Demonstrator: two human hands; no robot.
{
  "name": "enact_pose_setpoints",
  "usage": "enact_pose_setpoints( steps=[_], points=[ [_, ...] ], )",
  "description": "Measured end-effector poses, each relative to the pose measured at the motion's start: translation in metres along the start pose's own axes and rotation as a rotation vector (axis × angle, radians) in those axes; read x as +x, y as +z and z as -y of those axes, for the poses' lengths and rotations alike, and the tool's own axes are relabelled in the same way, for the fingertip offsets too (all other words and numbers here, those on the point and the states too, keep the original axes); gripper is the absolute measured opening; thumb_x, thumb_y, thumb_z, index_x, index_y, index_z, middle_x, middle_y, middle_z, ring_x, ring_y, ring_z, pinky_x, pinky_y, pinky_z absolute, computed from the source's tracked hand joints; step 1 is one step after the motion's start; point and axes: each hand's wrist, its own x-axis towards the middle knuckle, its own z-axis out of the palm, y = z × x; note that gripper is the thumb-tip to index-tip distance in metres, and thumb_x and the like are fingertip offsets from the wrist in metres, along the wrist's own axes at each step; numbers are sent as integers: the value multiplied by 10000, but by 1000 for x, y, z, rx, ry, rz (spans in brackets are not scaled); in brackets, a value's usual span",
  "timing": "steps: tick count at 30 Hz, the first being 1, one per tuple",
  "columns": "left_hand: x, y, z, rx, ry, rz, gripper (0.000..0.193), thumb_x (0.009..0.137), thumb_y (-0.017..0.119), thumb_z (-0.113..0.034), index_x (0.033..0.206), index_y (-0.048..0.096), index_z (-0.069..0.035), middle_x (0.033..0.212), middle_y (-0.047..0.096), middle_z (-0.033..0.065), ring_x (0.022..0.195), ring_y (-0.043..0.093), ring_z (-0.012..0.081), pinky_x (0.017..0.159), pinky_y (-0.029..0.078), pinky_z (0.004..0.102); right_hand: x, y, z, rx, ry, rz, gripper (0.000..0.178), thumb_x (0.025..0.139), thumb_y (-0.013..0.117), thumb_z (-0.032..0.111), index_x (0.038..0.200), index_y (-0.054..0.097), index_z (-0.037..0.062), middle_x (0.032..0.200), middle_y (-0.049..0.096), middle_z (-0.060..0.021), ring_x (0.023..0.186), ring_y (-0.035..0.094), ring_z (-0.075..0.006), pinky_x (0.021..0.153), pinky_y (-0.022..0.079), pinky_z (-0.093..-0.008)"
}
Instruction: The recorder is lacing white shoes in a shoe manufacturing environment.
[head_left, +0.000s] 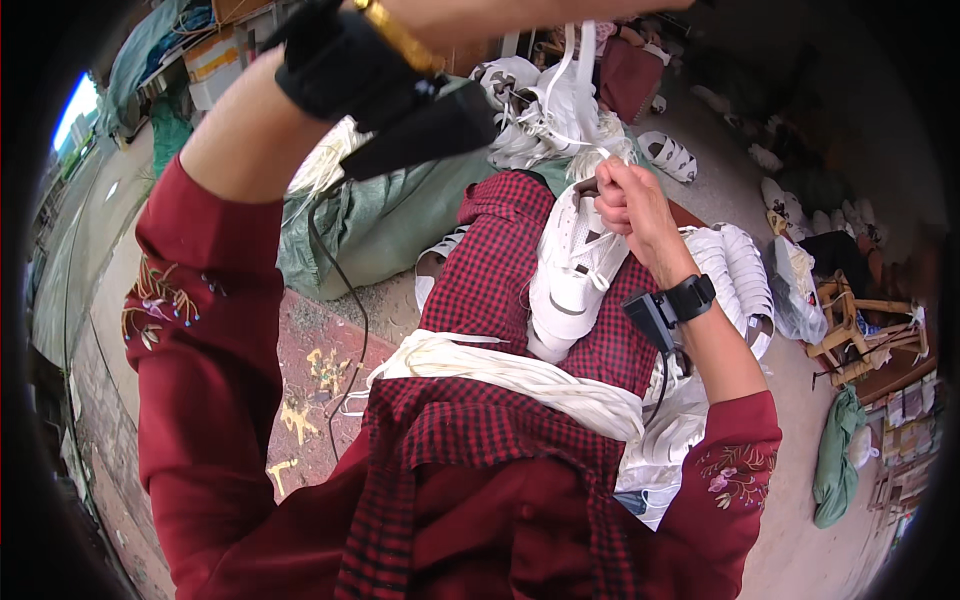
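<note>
A white sneaker (pixel 562 305) stands between my knees, toe toward me, its dark inner lining showing at the opening. At the shoe's far end my right hand (pixel 632 205) is closed, pinching a white shoelace (pixel 585 75) that runs up from it to the top of the picture. My left hand (pixel 530 12) is raised across the upper edge, near the lace's upper end; its fingers are mostly cut off, so their grip is hidden. Across my checked lap lies a thick bundle of white laces (pixel 510 385).
More white shoes are piled beyond my knees (pixel 540 100) and at my right side (pixel 735 270). A green sack (pixel 365 245) lies to the left. Black wrist devices (pixel 350 70) trail cables beside me. At right stand a wooden stool (pixel 860 325) and a green bag (pixel 838 455).
</note>
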Motion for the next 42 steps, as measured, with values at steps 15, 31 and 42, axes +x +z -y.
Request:
enact_pose_setpoints(
  steps=[15,31,42],
  points=[
    [-264,-3,-182,-619,-358,836,365,757,690,-40,1119,677,12,1235,618,128,1138,581,289,971,504,393,90,-20,10,-651,-509,-49,267,981,445,238,769,468,78,572,353,51,476,339,-46,447,249,-246],
    [-256,32,-127,-675,-925,708,166,838,706,-55,991,669,0,645,582,86,562,594,193,546,477,349,-40,3,45,-116,-219,80,344,1045,412,317,914,577,45,713,651,-51,619,547,-68,519,362,-203],
    [-238,51,-93,-836,-561,772,339,748,745,-103,1077,670,-64,971,662,168,907,656,336,801,528,423,-49,40,51,21,-266,365,358,1038,442,323,828,570,63,637,571,5,491,344,-10,441,246,-199]
  ],
)
